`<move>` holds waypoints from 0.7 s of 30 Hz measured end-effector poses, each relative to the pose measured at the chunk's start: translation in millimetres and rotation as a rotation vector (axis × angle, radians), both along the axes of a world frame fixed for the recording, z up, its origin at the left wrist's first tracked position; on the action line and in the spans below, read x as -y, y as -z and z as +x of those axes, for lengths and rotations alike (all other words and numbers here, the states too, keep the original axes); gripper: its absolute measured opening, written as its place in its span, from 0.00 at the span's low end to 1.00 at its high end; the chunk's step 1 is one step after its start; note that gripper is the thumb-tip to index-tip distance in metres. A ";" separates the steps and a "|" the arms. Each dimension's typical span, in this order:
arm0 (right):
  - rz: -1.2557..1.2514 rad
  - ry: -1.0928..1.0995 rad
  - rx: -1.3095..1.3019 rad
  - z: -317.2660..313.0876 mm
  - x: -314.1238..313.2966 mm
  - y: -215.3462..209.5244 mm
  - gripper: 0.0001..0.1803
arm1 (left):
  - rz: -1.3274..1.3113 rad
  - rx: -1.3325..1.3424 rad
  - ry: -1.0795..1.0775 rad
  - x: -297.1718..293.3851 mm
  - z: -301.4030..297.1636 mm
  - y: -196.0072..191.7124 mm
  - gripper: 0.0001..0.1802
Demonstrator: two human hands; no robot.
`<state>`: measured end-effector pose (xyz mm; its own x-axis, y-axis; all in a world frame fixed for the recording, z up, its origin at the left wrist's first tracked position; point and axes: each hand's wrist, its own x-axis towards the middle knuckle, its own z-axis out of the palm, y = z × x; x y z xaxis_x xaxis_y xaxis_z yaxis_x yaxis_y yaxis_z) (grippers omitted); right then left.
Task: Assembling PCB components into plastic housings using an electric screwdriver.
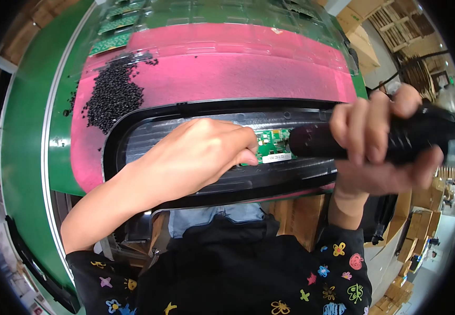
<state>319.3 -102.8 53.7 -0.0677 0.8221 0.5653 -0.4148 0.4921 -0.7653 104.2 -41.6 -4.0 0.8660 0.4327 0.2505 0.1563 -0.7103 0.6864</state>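
A long black plastic housing (222, 185) lies on the pink mat, its raised rim curving round at the left end. Inside it sits a small green circuit board (275, 145) with a white label strip. My left hand (206, 147) reaches across the housing, fingers closed at the board's left end; whatever they pinch, if anything, is hidden. Wrapped in my right hand (374, 139) is a black powered screwdriver (322, 140), its front end over the board's right end. The tool's tip and any screw under it cannot be seen.
Small black screws (113, 92) lie in a loose heap on the pink mat (211, 73), left of the housing. Behind stands a clear plastic tray (227, 39), with more green boards (110, 44) at its left. Cardboard boxes (424, 226) are stacked off to the right.
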 end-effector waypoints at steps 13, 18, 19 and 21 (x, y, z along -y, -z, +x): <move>0.218 -0.055 0.022 -28.0 8.7 -17.9 0.25 | -0.045 0.270 -0.008 2.0 -1.8 -0.5 0.11; 0.352 -0.062 -0.010 -31.0 -1.9 -6.7 0.26 | -0.075 0.290 -0.005 2.7 -0.7 -1.4 0.10; 0.400 -0.116 -0.088 -32.9 -6.2 0.1 0.25 | -0.130 0.261 -0.017 2.4 -2.9 -3.4 0.10; 0.349 -0.267 -0.044 -30.8 -11.9 -11.3 0.25 | -0.188 0.235 -0.017 1.4 -3.1 -6.2 0.10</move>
<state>288.5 -90.9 65.0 -0.2211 0.5387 0.8129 -0.5911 0.5890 -0.5511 101.0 -43.1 2.2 0.7860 0.5047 0.3570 -0.0112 -0.5657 0.8245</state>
